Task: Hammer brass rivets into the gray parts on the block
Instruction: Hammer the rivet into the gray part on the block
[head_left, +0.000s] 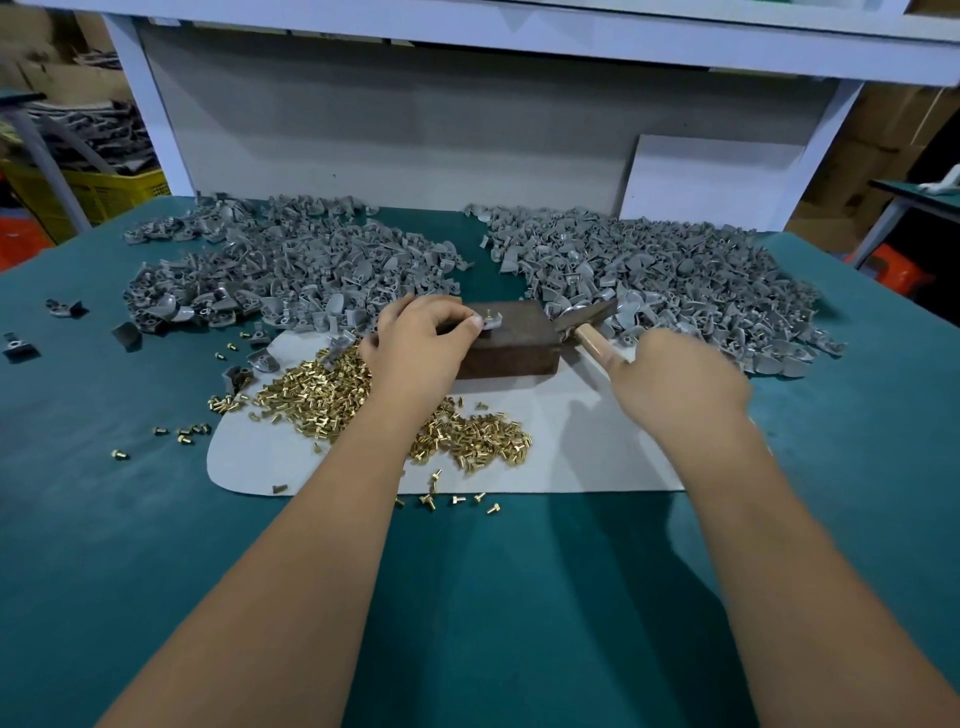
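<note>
On the brown block (506, 338) sits one gray part (492, 322), with a brass rivet (490, 313) standing up out of it. The left hand (415, 340) pinches that part at its near edge, thumb and fingertip curled tight against it. The right hand (675, 382) is wrapped round the wooden handle of a hammer (589, 325), whose dark head hangs just beside the block's right end — blurred, so its exact tilt is hard to read.

The main risk is to the left fingertips: they lie almost touching the rivet, and a blow landing slightly left would catch them. A glancing strike could also tip the rivet and bend it, or kick the part off the block into the loose brass rivets (311, 400) heaped on the white mat (571, 457) — then it would have to be seated again. The piles of gray parts (291, 265) on the green surface (467, 597) crowd the block's far side, so a wide swing may scatter them.
</note>
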